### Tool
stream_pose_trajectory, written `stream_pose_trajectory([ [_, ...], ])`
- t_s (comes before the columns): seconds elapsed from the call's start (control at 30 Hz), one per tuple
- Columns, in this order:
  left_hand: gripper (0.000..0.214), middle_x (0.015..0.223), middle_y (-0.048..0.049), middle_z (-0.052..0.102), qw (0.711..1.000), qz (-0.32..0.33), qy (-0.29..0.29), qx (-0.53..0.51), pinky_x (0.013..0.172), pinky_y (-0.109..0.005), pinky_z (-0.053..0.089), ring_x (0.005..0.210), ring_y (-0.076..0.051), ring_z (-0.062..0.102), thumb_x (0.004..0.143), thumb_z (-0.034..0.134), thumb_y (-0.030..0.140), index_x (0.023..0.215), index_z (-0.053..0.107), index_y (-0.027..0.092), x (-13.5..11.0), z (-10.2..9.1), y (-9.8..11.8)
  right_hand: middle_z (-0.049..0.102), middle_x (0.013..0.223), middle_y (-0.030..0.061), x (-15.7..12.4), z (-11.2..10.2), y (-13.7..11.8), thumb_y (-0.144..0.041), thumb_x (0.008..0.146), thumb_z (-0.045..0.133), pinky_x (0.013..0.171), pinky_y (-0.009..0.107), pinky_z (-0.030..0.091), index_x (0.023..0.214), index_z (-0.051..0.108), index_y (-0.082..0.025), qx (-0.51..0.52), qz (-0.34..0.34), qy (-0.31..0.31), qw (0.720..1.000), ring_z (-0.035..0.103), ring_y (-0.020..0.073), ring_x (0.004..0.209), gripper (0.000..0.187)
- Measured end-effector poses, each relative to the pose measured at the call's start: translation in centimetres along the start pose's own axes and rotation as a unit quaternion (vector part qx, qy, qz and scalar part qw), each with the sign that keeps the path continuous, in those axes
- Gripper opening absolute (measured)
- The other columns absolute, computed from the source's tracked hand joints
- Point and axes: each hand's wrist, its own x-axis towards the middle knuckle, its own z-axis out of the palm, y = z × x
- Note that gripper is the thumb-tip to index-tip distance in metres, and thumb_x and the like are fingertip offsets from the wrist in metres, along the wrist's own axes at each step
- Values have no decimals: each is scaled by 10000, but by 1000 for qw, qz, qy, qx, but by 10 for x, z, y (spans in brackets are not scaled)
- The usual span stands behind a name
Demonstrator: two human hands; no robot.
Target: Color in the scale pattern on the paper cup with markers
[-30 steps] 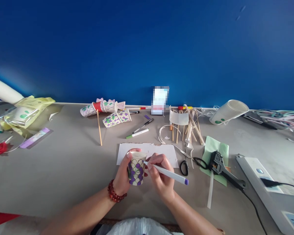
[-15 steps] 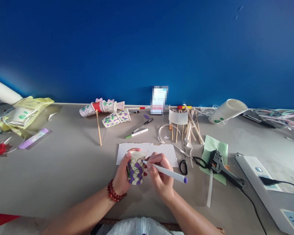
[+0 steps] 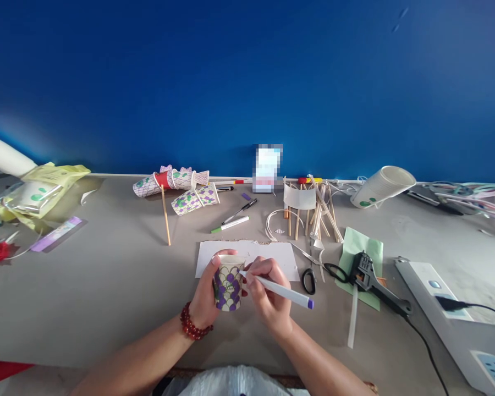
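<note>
My left hand (image 3: 208, 289) is wrapped round a paper cup (image 3: 229, 289) from its left side, holding it nearly upright above the table. Scale-like arcs cover the cup, several of them coloured purple, with some green near its left edge. Between the fingers of my right hand (image 3: 270, 294) is a white marker (image 3: 284, 291) with a purple end. Its tip is at the upper right of the cup's side; whether it touches cannot be made out. Under and behind the cup lies a white sheet of card (image 3: 208, 254).
Behind lie decorated paper cups (image 3: 196, 199), a green marker (image 3: 231, 224) and a black pen (image 3: 240, 210). Wooden sticks (image 3: 299, 223), scissors (image 3: 309, 280), a glue gun (image 3: 369, 278) on green paper and a power strip (image 3: 421, 291) are to the right. A plastic-wrapped packet (image 3: 41, 192) lies left.
The marker tip has shifted very slightly left on the cup's side. Both hands keep the same grip, and the other things stay in place.
</note>
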Motion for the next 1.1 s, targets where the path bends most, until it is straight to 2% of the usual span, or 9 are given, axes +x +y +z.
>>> stream_pose_trajectory([
  [0.1,513,844,-56,766,1000,1,-4,-7,660,-337,585,758,-245,741,853,700,636,1122,676,200,0,1,1,551,705,-8,-1,0,1,-218,1001,576,615,314,433,855,559,-236,-1,0,-11,1000,522,170,649,148],
  [0.37,503,827,-53,758,1000,6,-7,-13,641,-337,579,707,-231,724,856,698,628,1118,680,199,0,1,-1,554,707,-9,-1,1,3,-224,1008,569,626,309,442,859,558,-239,0,-8,-8,1000,526,172,666,151],
  [0.53,518,900,-75,780,1000,2,0,-6,634,-327,577,736,-237,736,857,698,633,1131,684,194,0,1,-1,558,711,-9,-1,1,2,-223,1019,556,631,313,448,877,558,-240,3,-1,4,1000,521,170,656,143],
  [0.73,529,848,-58,774,1000,-2,7,-15,678,-317,582,717,-215,731,820,741,641,1101,696,195,0,3,2,548,703,-15,-2,1,3,-245,1022,556,635,316,444,876,555,-244,7,2,-3,1000,511,170,651,147],
  [1.1,516,809,-48,767,999,-7,-4,-31,645,-315,570,712,-223,728,814,753,627,1097,686,200,0,4,2,551,682,-14,-3,1,2,-240,1011,574,643,324,439,850,554,-240,-5,-6,-17,1000,511,174,656,163],
])
